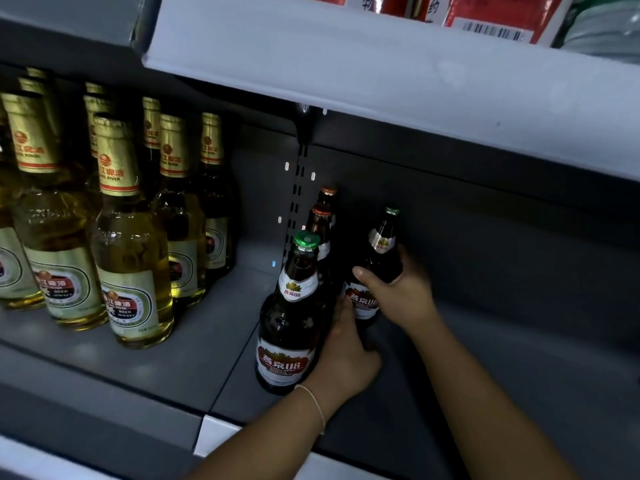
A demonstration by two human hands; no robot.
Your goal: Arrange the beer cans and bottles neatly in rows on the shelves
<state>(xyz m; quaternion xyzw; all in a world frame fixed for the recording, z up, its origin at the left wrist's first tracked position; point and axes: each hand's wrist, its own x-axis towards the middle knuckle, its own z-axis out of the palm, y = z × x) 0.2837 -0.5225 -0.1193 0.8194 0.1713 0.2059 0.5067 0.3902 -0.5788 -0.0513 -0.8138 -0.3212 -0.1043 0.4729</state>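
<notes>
where the grey metal shelf (502, 358) runs under a pale shelf lip (381, 84), smooth dark-brown glass throughout: a front bottle (289, 327) with green crimped cap, white neck label and red-and-white body label, upright near the shelf's left edge. behind it, two more brown bottles (322, 220) with reddish caps, in a line toward the slotted upright (298, 202) of the back panel. just right of that line, a fourth bottle (379, 258), green-capped, silver neck label, roughly upright, well back on the shelf. right hand (398, 289) wrapped around its shoulder, thumb across the front, fingers curled behind, gripping. left hand (346, 355) low between the front bottle and the held one, fingers curled against the front bottle's right side and toward the held bottle's base; which it actually clasps, impossible to tell. thin pale bracelet (313, 400) on the left wrist. on the adjoining shelf section (156, 368) to the left, rows of clear-glass bottles (130, 244) full of golden liquid, gold foil necks, oval green-rimmed labels, well apart from the brown ones. above, red cartons (485, 15) with a barcode, partly cut off by the frame.
</notes>
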